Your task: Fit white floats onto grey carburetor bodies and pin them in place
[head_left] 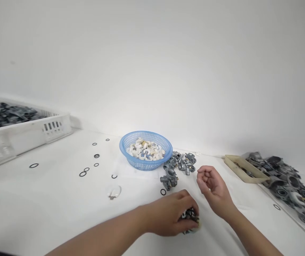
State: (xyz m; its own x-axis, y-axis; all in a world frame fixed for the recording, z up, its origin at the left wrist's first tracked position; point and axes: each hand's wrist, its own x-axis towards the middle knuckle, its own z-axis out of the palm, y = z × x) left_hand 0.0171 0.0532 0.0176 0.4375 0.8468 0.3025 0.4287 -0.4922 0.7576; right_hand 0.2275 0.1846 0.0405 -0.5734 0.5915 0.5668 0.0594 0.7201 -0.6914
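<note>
My left hand [177,215] is wrapped round a metal carburetor body [189,215] low over the white table, covering most of it. My right hand [213,188] is raised to its right, thumb apart from loosely curled fingers, and nothing shows in it. Just beyond my hands stands another grey carburetor body [169,179], with a black O-ring [163,192] lying before it. Several more carburetor bodies [186,163] are clustered behind, beside a blue mesh basket [123,147] of white, C-shaped plastic parts. One similar white part [114,192] with a metal piece lies on the table at left.
Several black O-rings [82,174] are scattered over the left of the table. A white crate [30,137] full of dark metal parts stands far left. At right are a cream tray [250,177] and a heap of carburetor bodies [288,185]. A white wall rises behind.
</note>
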